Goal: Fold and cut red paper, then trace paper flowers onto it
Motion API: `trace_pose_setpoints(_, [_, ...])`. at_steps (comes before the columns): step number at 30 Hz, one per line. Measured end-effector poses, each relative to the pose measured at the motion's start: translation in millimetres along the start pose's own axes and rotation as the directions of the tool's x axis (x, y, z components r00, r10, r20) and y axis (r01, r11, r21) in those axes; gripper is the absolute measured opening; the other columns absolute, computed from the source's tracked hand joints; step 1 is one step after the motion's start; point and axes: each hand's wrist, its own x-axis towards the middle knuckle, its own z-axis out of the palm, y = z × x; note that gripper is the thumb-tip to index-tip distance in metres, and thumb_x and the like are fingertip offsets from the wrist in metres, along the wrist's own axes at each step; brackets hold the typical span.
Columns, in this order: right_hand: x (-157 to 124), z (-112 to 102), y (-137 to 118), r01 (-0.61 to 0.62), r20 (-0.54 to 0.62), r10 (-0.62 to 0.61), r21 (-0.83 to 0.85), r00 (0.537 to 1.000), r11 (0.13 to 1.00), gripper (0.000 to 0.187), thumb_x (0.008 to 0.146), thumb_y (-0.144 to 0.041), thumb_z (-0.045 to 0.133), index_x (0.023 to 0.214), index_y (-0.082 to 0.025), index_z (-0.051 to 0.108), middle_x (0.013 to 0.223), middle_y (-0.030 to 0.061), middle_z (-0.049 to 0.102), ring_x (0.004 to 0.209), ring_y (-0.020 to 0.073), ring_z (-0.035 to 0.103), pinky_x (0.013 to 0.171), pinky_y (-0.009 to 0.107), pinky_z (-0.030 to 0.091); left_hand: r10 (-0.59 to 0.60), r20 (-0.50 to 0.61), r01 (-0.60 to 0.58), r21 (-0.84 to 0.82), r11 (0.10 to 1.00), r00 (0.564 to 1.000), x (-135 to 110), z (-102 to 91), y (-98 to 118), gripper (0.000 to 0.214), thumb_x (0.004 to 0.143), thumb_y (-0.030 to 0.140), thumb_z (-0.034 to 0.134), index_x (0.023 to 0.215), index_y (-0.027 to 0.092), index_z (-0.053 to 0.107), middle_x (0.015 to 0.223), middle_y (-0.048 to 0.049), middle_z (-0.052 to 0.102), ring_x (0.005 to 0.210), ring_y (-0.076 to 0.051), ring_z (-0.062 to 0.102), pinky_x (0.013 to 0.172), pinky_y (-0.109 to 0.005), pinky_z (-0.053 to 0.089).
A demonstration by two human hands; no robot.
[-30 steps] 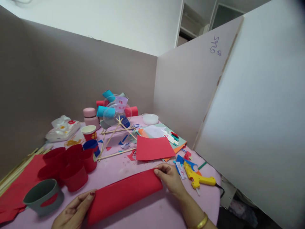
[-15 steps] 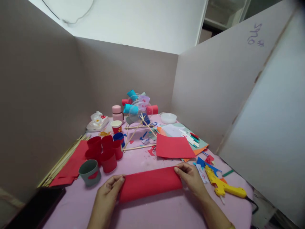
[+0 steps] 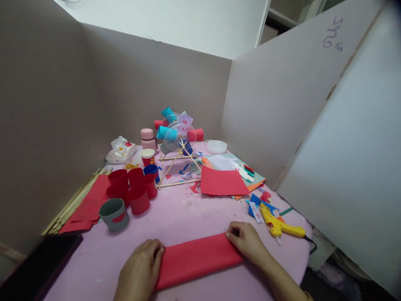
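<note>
A folded strip of red paper (image 3: 199, 259) lies low over the pink tabletop, close to me, slightly tilted up to the right. My left hand (image 3: 140, 267) grips its left end, thumb toward the paper and fingers curled. At the strip's upper right corner, my right hand (image 3: 246, 242) pinches it between thumb and fingers. Beyond my left hand stands a grey paper cup (image 3: 114, 215) with a red heart on it. Several red paper cups (image 3: 138, 200) cluster behind that one, beside a blue cup (image 3: 152, 172).
To the right lies a yellow glue gun (image 3: 282, 223) with a black cord. A red sheet (image 3: 224, 182) and markers (image 3: 246, 172) rest farther back. Behind stands a stick-frame wheel (image 3: 180, 136) with coloured cups. Bamboo sticks (image 3: 75, 200) and a dark flat device (image 3: 40, 267) line the left; partitions enclose the table.
The red paper strip has come down nearer to me and the tabletop, both hands still holding its ends. The camera view has tilted down a little.
</note>
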Motion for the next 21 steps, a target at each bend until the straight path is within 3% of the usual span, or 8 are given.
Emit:
trace_pose_setpoints(5, [-4,4,-4,-0.027,-0.022,0.024,-0.153,0.999,0.988,0.012,0.067,-0.017,0.056,0.058,-0.021,0.063,0.06,0.0021,0.064,0.059,0.0188,0.054,0.056,0.027,0.032,0.074,0.035,-0.081,0.271,0.959,0.997,-5,16.6,-11,0.036,0.086,0.022,0.028,0.079,0.019,0.062,0.081,-0.011,0.067,0.078,-0.026,0.061,0.076,-0.039,0.043])
trace_pose_setpoints(9, [-5,5,-7,-0.057,-0.028,0.053,-0.209,0.998,0.976,0.012,0.068,-0.015,0.056,0.061,-0.021,0.063,0.059,0.0014,0.065,0.059,0.0182,0.056,0.054,0.025,0.032,0.149,0.083,-0.171,0.426,0.888,0.985,-9,23.1,-23,0.041,0.083,0.013,0.03,0.104,0.013,0.065,0.11,-0.0168,0.065,0.103,-0.029,0.059,0.091,-0.042,0.041])
trace_pose_setpoints(12, [-5,4,-9,-0.075,-0.026,0.071,-0.234,0.997,0.969,0.011,0.067,-0.013,0.056,0.063,-0.02,0.064,0.061,0.0006,0.065,0.059,0.0169,0.057,0.054,0.024,0.032,0.226,0.125,-0.258,0.478,0.839,0.966,-8,22.0,-21,0.049,0.081,0.008,0.031,0.122,0.017,0.057,0.128,-0.0135,0.057,0.114,-0.027,0.055,0.092,-0.042,0.042])
trace_pose_setpoints(14, [-5,2,-11,-0.076,-0.015,0.075,-0.247,0.997,0.966,0.011,0.068,-0.013,0.056,0.065,-0.02,0.064,0.062,-0.0002,0.065,0.06,0.0158,0.057,0.054,0.023,0.032,0.357,0.161,-0.389,0.474,0.79,0.92,-1,20.2,-13,0.056,0.082,0.007,0.033,0.132,0.027,0.046,0.14,-0.0078,0.046,0.121,-0.026,0.048,0.094,-0.045,0.04])
trace_pose_setpoints(17, [-5,0,-15,-0.074,0.0,0.076,-0.264,0.997,0.962,0.011,0.069,-0.013,0.056,0.068,-0.02,0.064,0.063,-0.0012,0.066,0.06,0.0142,0.057,0.054,0.021,0.032,0.549,0.323,-0.637,0.39,0.665,0.771,14,19.6,0,0.065,0.082,0.008,0.039,0.137,0.042,0.033,0.146,0.0019,0.033,0.13,-0.026,0.038,0.099,-0.05,0.036])
trace_pose_setpoints(19, [-5,-1,-17,-0.078,0.001,0.081,-0.279,0.997,0.957,0.011,0.069,-0.013,0.056,0.068,-0.02,0.064,0.064,-0.0008,0.066,0.062,0.0141,0.057,0.055,0.021,0.032,0.575,0.449,-0.721,0.298,0.626,0.684,23,21.5,5,0.068,0.081,0.005,0.038,0.137,0.044,0.032,0.145,0.0051,0.034,0.131,-0.024,0.037,0.102,-0.049,0.035])
trace_pose_setpoints(21, [-5,-2,-17,-0.081,0.002,0.085,-0.292,0.996,0.953,0.011,0.07,-0.013,0.056,0.069,-0.02,0.065,0.066,-0.0001,0.067,0.063,0.0145,0.058,0.055,0.021,0.032,0.557,0.516,-0.731,0.228,0.643,0.651,29,24.1,8,0.069,0.08,0.003,0.037,0.137,0.042,0.032,0.143,0.006,0.036,0.13,-0.022,0.038,0.103,-0.047,0.035])
